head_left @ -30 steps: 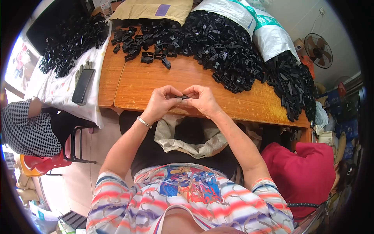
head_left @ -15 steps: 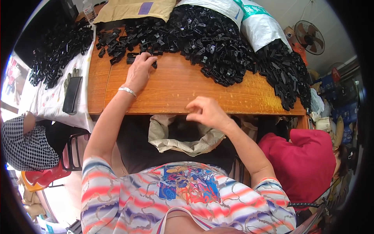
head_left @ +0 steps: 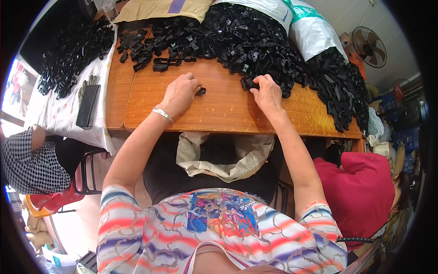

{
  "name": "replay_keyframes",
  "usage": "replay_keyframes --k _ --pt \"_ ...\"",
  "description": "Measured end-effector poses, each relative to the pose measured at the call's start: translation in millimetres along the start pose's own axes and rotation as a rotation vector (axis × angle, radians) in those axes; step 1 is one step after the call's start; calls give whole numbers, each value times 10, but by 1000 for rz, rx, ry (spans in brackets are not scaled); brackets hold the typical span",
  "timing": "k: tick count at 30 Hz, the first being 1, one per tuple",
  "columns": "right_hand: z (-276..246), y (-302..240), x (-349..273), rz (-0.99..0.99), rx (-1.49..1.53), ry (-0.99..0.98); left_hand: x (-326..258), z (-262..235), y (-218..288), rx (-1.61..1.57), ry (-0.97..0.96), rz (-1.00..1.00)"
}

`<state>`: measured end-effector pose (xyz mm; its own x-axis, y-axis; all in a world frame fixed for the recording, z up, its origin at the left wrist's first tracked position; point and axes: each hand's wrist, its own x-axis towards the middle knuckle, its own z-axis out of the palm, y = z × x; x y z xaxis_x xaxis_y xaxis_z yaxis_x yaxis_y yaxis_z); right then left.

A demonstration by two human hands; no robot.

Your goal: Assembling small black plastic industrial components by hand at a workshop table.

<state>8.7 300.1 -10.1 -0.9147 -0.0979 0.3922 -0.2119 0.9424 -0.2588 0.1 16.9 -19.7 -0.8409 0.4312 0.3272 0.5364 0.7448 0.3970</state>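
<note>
My left hand (head_left: pixel 179 93) rests on the wooden table (head_left: pixel 219 112), its fingers closed on a small black plastic part (head_left: pixel 200 91). A silver bracelet sits on that wrist. My right hand (head_left: pixel 267 95) reaches to the near edge of the big heap of black plastic parts (head_left: pixel 255 41) and pinches one piece there. An open sack (head_left: pixel 223 155) hangs in my lap below the table edge.
A smaller group of black parts (head_left: pixel 159 50) lies at the table's far left. A white-clothed table (head_left: pixel 59 114) to the left holds more black parts, a dark phone (head_left: pixel 87 106) and gloves. White sacks (head_left: pixel 315 32) and a fan (head_left: pixel 369 45) stand at the back right. People sit on either side.
My left hand came back from the far left pile toward the table's middle with a part. My right hand moved from the table's near edge up to the big heap.
</note>
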Motion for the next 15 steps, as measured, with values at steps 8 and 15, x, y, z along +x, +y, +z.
replay_keyframes --k 8,15 --pt "-10 -546 21 46 468 -227 -213 -74 -33 -179 64 -95" --pt "237 -898 111 8 710 -346 -211 31 -72 -157 67 -105"
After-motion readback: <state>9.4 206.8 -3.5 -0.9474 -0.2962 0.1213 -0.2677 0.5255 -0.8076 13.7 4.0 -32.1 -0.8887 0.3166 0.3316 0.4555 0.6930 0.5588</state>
